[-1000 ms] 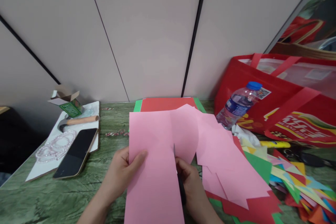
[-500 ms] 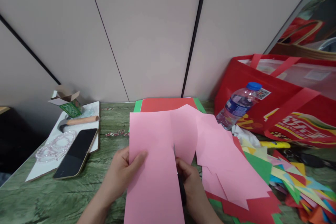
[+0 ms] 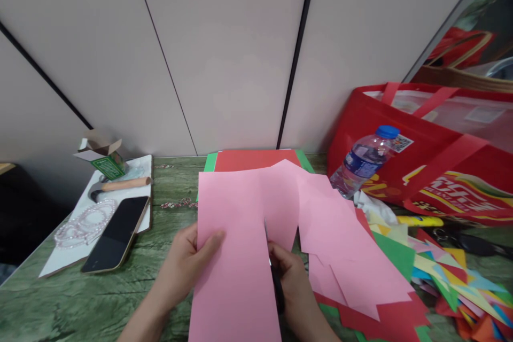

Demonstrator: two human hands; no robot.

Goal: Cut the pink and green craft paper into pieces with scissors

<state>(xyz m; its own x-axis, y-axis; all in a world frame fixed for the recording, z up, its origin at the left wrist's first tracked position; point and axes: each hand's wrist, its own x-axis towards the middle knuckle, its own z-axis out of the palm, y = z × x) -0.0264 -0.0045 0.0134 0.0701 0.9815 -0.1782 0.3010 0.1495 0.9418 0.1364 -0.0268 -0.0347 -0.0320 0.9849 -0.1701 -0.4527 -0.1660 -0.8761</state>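
Note:
My left hand [image 3: 196, 256] pinches the left edge of a pink paper sheet [image 3: 232, 267], thumb on top and fingers behind. Black-handled scissors [image 3: 277, 283] are in my right hand [image 3: 292, 283], the handles partly hidden by the sheet and my fingers. Their blades sit in a long cut that runs up from the sheet's near edge. The strip right of the cut bends up and away, still joined to the sheet at the top. Beside it, several cut pink pieces [image 3: 356, 256] lie overlapping on red and green paper.
A red bag [image 3: 433, 155] and a water bottle [image 3: 363, 163] stand at the right, near colourful paper scraps [image 3: 465, 283]. On the left are a phone [image 3: 118, 235], beads [image 3: 86, 224], a wooden-handled tool [image 3: 124, 184] and a small green box [image 3: 106, 163]. A pale partition [image 3: 224, 53] rises behind.
The bent strip right of the cut has shifted slightly left. Both hands and the scissors stay in almost the same place.

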